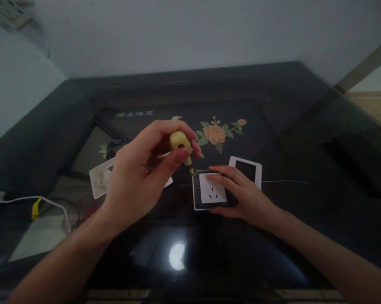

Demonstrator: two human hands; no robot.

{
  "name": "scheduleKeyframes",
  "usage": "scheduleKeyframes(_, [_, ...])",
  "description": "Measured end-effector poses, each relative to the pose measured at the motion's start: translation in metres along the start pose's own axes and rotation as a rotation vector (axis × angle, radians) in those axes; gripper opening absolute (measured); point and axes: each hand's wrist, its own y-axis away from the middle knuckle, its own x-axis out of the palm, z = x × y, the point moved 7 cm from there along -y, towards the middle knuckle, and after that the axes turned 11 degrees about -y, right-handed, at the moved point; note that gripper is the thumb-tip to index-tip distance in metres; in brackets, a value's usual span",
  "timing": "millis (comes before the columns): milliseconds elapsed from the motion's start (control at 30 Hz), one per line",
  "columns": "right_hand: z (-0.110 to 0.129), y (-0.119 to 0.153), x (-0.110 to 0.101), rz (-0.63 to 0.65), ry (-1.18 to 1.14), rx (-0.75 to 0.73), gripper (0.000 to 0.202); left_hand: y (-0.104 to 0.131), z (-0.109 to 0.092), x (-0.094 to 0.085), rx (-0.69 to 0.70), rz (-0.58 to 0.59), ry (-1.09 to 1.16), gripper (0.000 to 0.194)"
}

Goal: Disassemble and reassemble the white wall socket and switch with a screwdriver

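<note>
My left hand (136, 175) is closed around the yellow handle of a screwdriver (179, 140). The screwdriver slants down to the right, and its tip meets the dark left edge of a wall socket (213, 192). That socket has a white face with slots, set in a black frame over a white base. My right hand (247, 198) grips it from the right, with fingers on the top edge and face and the thumb at the near edge. Whether the tip sits in a screw is too small to tell.
A white cover frame (258, 174) lies just behind my right hand. Partly hidden by my left hand are an open white box (97, 182) and a black part (117, 147). A white cable (52, 202) with a yellow tag (35, 208) runs along the left. The dark tabletop (165, 249) is glossy.
</note>
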Motion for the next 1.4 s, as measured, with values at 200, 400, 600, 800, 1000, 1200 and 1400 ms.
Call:
scheduleKeyframes(200, [0.0001,-0.0007,0.0002,0.010,0.008,0.013,0.062,0.0004,0.0025,0.0027,-0.027,0.026,-0.014,0.014])
scheduleKeyframes(400, [0.0002,-0.0006,-0.0003,0.002,-0.008,0.020,0.062,0.0014,0.0025,0.0010,-0.032,0.026,0.009,0.016])
scheduleKeyframes(600, [0.0002,-0.0019,-0.0007,0.010,-0.028,0.047,0.061,0.0008,0.0021,0.0004,-0.051,0.007,0.060,0.014])
scheduleKeyframes(800, [0.0004,-0.0019,-0.0005,0.008,-0.025,0.042,0.062,0.0011,0.0003,0.0014,-0.021,0.022,0.050,0.017])
scheduleKeyframes(1000, [0.0009,-0.0020,0.0002,0.021,0.001,0.029,0.061,0.0014,0.0039,0.0031,-0.013,0.041,0.086,0.020])
scheduleKeyframes(1200, [-0.0001,-0.0018,0.0004,0.017,-0.022,0.043,0.062,-0.0013,0.0085,0.0012,0.004,0.015,0.080,0.019])
scheduleKeyframes(1400, [0.0013,-0.0021,-0.0003,0.013,-0.018,0.032,0.061,-0.0008,0.0063,0.0027,0.010,0.034,0.105,0.020])
